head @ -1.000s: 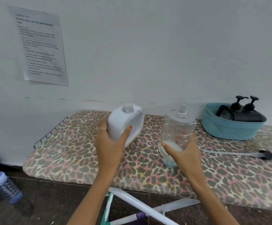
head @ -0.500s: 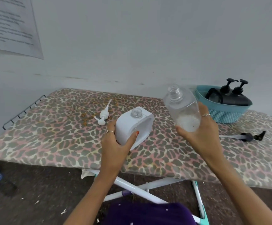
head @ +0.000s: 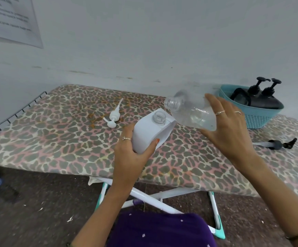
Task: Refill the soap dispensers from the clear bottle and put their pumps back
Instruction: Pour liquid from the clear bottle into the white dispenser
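Gripping white dispenser [head: 150,130] w/ left hand [head: 132,154], fingers & thumb curling round its lower body, open neck tilting up-right over the board [head: 55,139]. Right hand [head: 228,129] is wrapping clear bottle [head: 191,111], tipping it near-horizontal, mouth hanging just above dispenser neck, not touching. White pump [head: 113,115] is lying on board to the left; dark pump [head: 276,144] lying at right, near basket [head: 256,118].

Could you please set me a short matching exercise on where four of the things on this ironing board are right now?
Things:
1. clear bottle
2. white dispenser
3. white pump
4. black dispensers

Places:
A. in the teal basket
B. lying loose on the ironing board
C. tilted in the right hand
D. gripped by the left hand

Pairs: 1-C, 2-D, 3-B, 4-A
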A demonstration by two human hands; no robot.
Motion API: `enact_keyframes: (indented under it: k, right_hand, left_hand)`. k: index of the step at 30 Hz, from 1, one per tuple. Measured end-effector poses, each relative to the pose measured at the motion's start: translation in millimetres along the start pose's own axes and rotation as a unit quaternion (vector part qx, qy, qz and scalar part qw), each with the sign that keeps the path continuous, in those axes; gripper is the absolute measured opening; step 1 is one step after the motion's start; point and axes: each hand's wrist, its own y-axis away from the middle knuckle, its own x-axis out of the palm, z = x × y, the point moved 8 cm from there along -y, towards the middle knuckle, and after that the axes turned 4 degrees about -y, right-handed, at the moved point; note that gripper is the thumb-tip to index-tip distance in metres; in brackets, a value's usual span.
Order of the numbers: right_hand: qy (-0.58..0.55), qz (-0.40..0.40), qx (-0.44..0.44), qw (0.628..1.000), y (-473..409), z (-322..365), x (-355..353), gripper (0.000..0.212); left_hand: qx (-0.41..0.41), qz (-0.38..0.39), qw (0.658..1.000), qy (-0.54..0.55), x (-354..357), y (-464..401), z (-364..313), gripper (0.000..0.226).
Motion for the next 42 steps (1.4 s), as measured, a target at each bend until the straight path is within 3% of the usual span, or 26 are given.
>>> enact_keyframes:
  k: [15, 42]
  right_hand:
    - [0.098, -0.041, -0.076, 0.991, -6, 0, -17, 0.089]
    - [0.149, -0.081, -0.129, 0.977, -14, 11, -36, 0.085]
  left_hand:
    - [-0.007, -0.005, 1.0, -0.007, 1, 0, 0, 0.065]
    - [-0.028, -0.009, 0.999, -0.019, -1, 2, 0, 0.072]
